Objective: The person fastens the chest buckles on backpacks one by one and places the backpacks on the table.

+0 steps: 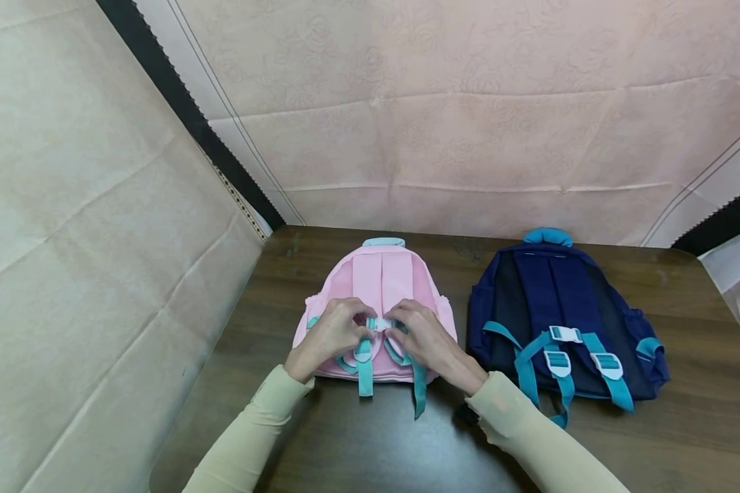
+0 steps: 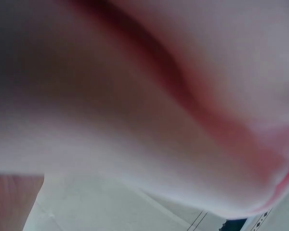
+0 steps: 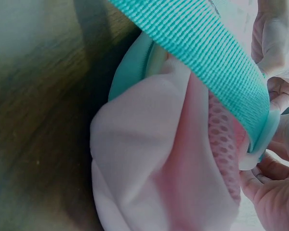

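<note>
A pink backpack (image 1: 397, 274) lies on the table with its shoulder straps facing up. At its middle is a white buckle (image 1: 379, 324) on turquoise webbing straps (image 1: 365, 376). My left hand (image 1: 336, 332) pinches the buckle's left end between thumb and fingers. From the other side, my right hand (image 1: 428, 339) pinches the right end. The right wrist view shows the curled right-hand fingers (image 3: 272, 185) beside a white plastic piece (image 3: 260, 147) on the webbing. Blurred pink fabric (image 2: 260, 154) fills most of the left wrist view, hiding the left fingertips.
To the right lies a navy backpack (image 1: 499, 294) with turquoise straps and a white buckle (image 1: 565, 334) across them. Both bags sit on a brown wooden table (image 1: 370, 438). Pale patterned cloth (image 1: 469, 137) hangs behind the table and along its left side.
</note>
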`<state>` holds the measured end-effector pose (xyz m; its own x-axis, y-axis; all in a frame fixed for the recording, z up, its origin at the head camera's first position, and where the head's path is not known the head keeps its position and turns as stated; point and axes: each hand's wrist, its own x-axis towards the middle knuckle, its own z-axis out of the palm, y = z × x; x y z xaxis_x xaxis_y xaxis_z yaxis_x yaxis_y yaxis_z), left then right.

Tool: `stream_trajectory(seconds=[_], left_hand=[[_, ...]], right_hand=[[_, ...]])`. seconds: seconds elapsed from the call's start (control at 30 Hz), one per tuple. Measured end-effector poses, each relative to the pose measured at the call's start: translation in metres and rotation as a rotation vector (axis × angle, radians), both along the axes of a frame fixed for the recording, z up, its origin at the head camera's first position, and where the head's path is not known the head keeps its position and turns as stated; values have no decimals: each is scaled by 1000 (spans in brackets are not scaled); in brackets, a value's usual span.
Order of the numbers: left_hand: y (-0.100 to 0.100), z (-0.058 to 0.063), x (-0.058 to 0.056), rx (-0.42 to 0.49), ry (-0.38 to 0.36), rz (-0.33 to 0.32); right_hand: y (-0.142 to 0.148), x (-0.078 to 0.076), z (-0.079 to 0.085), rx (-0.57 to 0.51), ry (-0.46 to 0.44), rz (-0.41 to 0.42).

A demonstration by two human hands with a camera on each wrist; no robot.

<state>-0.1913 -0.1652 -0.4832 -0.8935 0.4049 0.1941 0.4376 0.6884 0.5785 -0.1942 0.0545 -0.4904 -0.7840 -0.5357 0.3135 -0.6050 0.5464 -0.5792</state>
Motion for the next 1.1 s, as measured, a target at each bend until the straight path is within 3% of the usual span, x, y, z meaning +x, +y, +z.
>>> stream_trajectory(seconds=[0.5,0.73,1.1], left_hand=[[2,0,-1,15,29,-6],[2,3,-2,-62,8,-16],[0,4,1,-146,-24,-17]], right_hand=[[-3,2,1,-3,-18,-30],[-5,3,0,-12,-66,-68],[0,9,-2,-1,-65,-83]])
